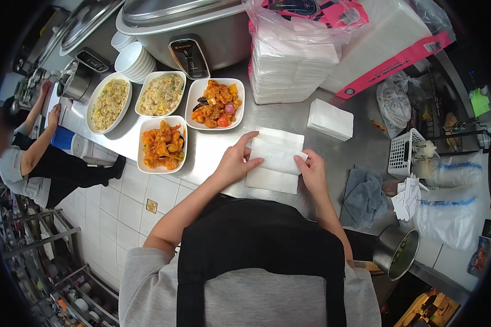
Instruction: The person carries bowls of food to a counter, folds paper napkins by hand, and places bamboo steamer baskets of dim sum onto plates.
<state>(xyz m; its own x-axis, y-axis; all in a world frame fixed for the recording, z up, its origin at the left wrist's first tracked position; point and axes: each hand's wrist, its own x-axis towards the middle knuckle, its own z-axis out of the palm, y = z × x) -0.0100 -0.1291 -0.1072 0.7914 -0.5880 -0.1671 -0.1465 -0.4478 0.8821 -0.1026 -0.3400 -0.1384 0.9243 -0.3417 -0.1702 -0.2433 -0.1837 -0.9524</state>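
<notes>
Lying between fingers [253, 163]: paper napkin [276, 155]

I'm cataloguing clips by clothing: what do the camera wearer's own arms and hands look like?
The left hand and right hand are both bare, with no gloves and no visible rings or watch. The forearms are uncovered below short, light grey sleeves. No markings show on them.

The napkin [278, 148] was white, like the napkin stack [329, 121]. The tabletop [281, 115] was silvery grey, the towel [364, 196] blue-grey, the apron [262, 240] black, the shirt [262, 300] heather grey. Darker lines gridded the pale floor [131, 182]; bright pink banded the package [393, 66].
</notes>
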